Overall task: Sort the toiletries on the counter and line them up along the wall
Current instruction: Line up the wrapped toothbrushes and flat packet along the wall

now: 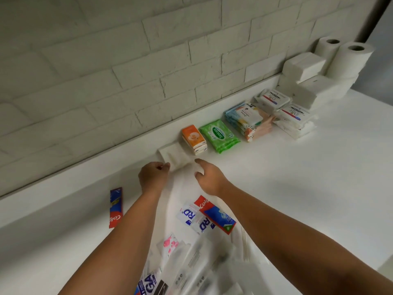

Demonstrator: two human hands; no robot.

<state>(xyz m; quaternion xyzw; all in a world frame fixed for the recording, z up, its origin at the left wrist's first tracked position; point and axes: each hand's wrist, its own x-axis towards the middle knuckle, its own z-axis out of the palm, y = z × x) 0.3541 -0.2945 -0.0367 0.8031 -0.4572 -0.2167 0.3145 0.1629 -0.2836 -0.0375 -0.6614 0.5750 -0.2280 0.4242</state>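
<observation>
Lying flat at wall foot: white packet [173, 156], just left of orange tissue pack [194, 137]. Left hand [153, 176] pinches its near corner, fingers curled. Right hand [209, 177] just beside near edge, fingers loosely spread, gripping nothing. Green wipes pack [220, 136] next rightward. Toothpaste box [116, 207] apart on counter [297, 188].

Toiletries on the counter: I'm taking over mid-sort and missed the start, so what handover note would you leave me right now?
Hands: the left hand pinches the near edge of the white packet at the row's end. The right hand is open by its other corner; contact is blurred.
Done: along the wall are the toilet rolls, white napkin packs, Dove packs, pastel packs, green Sanicare pack and orange tissue packs.
Left: the left Colgate box, second Colgate box, RD sachets and blurred pile are unsorted.
</observation>
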